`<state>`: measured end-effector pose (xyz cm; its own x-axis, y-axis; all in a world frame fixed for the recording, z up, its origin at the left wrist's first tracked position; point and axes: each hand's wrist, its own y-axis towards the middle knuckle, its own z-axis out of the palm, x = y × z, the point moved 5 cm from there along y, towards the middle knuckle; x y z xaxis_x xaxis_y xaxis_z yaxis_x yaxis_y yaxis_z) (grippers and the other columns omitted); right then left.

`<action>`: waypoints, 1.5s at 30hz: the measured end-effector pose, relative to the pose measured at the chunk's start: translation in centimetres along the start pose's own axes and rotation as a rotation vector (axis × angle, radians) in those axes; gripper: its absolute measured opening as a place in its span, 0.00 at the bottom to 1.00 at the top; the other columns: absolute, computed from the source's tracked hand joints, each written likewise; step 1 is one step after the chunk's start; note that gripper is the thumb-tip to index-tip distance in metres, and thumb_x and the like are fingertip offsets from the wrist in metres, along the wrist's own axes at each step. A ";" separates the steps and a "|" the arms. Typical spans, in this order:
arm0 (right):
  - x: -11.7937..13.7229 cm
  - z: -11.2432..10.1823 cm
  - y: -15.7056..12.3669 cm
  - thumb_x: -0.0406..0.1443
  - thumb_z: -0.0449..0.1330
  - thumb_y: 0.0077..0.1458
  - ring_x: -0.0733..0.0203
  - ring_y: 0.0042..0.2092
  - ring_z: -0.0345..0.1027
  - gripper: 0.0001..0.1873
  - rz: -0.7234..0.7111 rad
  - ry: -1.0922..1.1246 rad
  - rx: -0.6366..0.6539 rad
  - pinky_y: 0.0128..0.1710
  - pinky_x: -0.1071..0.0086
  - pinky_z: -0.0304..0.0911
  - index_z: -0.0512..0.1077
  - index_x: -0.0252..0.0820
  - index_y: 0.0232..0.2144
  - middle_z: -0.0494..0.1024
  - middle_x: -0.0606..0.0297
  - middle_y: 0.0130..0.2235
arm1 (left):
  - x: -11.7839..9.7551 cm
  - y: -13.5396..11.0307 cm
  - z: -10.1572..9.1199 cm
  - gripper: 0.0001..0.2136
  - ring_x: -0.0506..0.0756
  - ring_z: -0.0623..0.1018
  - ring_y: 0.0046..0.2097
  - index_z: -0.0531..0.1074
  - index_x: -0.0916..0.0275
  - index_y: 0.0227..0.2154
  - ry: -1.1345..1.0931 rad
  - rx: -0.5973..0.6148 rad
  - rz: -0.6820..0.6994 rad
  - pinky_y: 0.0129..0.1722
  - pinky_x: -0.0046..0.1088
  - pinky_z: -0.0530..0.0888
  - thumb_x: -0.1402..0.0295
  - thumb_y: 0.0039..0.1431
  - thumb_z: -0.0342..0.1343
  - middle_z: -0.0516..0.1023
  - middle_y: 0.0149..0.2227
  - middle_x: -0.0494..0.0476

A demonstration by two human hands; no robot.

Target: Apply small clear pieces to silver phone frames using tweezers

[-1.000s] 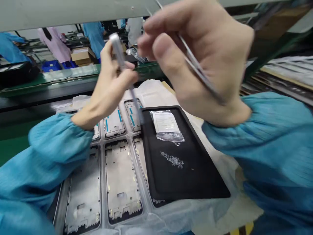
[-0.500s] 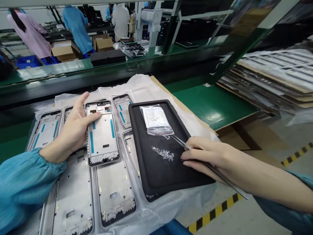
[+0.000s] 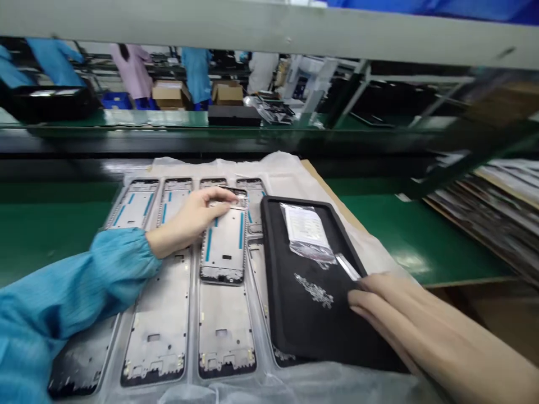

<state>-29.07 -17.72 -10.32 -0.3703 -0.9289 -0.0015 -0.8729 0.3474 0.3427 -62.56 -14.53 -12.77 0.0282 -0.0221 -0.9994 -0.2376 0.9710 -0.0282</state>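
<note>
My left hand (image 3: 191,219) is closed on the upper part of a metal phone frame (image 3: 226,238) with blue strips, thumb and fingers over its top end. This frame is tilted above others lying in a clear plastic tray (image 3: 193,336). My right hand (image 3: 391,308), blurred, grips tweezers (image 3: 347,267) over a black tray (image 3: 290,325). In that tray lie a small heap of tiny shiny parts (image 3: 315,290) and a clear bag (image 3: 309,231) with a printed label. The tweezer tips point toward the bag's lower edge; whether they hold a part I cannot tell.
White sheeting (image 3: 282,168) lies under the trays on a green bench (image 3: 370,202). Stacked sheets (image 3: 497,219) stand at the right. Beyond a dark ledge are open cartons (image 3: 170,94) and several people. A grey beam (image 3: 269,25) crosses above.
The view has swung left and tilted up, so everything sits further right and lower. My left hand's fingers have folded over the phone frame's top. The tweezers stay in my right hand.
</note>
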 end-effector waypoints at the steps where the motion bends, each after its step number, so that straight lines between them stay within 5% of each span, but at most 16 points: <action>1: -0.4 -0.7 1.3 0.30 0.51 0.65 0.44 0.37 0.70 0.16 -0.031 0.011 -0.015 0.30 0.54 0.67 0.73 0.50 0.48 0.74 0.51 0.40 | 0.2 0.0 0.2 0.04 0.51 0.78 0.35 0.81 0.62 0.31 0.006 0.019 -0.034 0.36 0.26 0.75 0.75 0.53 0.62 0.83 0.38 0.57; 5: -0.2 -1.8 9.6 0.33 0.49 0.73 0.54 0.34 0.67 0.09 -0.279 -0.019 -0.007 0.29 0.62 0.66 0.69 0.43 0.42 0.71 0.56 0.37 | 0.2 -0.6 1.2 0.03 0.49 0.74 0.31 0.81 0.62 0.26 -0.022 0.164 -0.077 0.32 0.25 0.69 0.74 0.51 0.63 0.82 0.33 0.56; 11: 1.6 1.1 18.3 0.24 0.43 0.72 0.57 0.34 0.63 0.16 -0.497 -0.145 -0.075 0.31 0.66 0.60 0.70 0.36 0.42 0.69 0.58 0.36 | 0.5 -1.1 1.7 0.14 0.47 0.69 0.27 0.85 0.62 0.37 -0.175 0.327 -0.099 0.28 0.26 0.64 0.58 0.50 0.71 0.80 0.31 0.53; 19: 0.4 3.7 19.2 0.24 0.47 0.71 0.54 0.35 0.58 0.13 -0.587 -0.227 -0.188 0.34 0.63 0.56 0.72 0.31 0.39 0.67 0.56 0.35 | 1.5 0.4 1.5 0.24 0.53 0.77 0.40 0.86 0.63 0.35 -0.299 0.370 -0.073 0.47 0.31 0.72 0.49 0.42 0.78 0.83 0.37 0.56; 25: 0.2 4.5 19.6 0.23 0.48 0.70 0.51 0.35 0.57 0.15 -0.619 -0.303 -0.223 0.35 0.61 0.54 0.74 0.30 0.39 0.67 0.55 0.34 | 2.5 1.2 1.3 0.25 0.54 0.78 0.40 0.85 0.64 0.32 -0.325 0.254 -0.084 0.50 0.34 0.73 0.48 0.36 0.79 0.84 0.36 0.57; 33: -2.2 5.8 20.3 0.30 0.54 0.73 0.60 0.34 0.62 0.06 -0.411 0.240 -0.181 0.33 0.68 0.59 0.70 0.40 0.40 0.68 0.63 0.35 | 2.9 0.7 1.1 0.27 0.50 0.76 0.33 0.83 0.66 0.28 -0.370 0.220 -0.280 0.40 0.30 0.72 0.51 0.28 0.82 0.81 0.28 0.53; 40: -3.4 5.7 20.7 0.33 0.57 0.72 0.63 0.33 0.69 0.07 -0.317 0.550 -0.130 0.31 0.71 0.65 0.73 0.43 0.39 0.73 0.64 0.33 | 2.7 0.9 1.3 0.23 0.49 0.76 0.33 0.83 0.66 0.27 -0.355 0.201 -0.268 0.39 0.28 0.71 0.56 0.31 0.82 0.81 0.29 0.53; 45: -5.5 5.1 20.8 0.40 0.57 0.71 0.57 0.39 0.78 0.11 -0.027 0.679 -0.203 0.39 0.66 0.74 0.78 0.44 0.43 0.82 0.61 0.38 | 2.4 0.7 1.1 0.21 0.50 0.79 0.36 0.85 0.66 0.31 -0.369 0.207 -0.285 0.43 0.27 0.73 0.57 0.37 0.80 0.85 0.34 0.57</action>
<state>-46.84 -4.71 -8.00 -0.0112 -0.8345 0.5509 -0.7781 0.3533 0.5193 -61.55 -13.63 -15.16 0.4135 -0.2437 -0.8773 0.0257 0.9663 -0.2563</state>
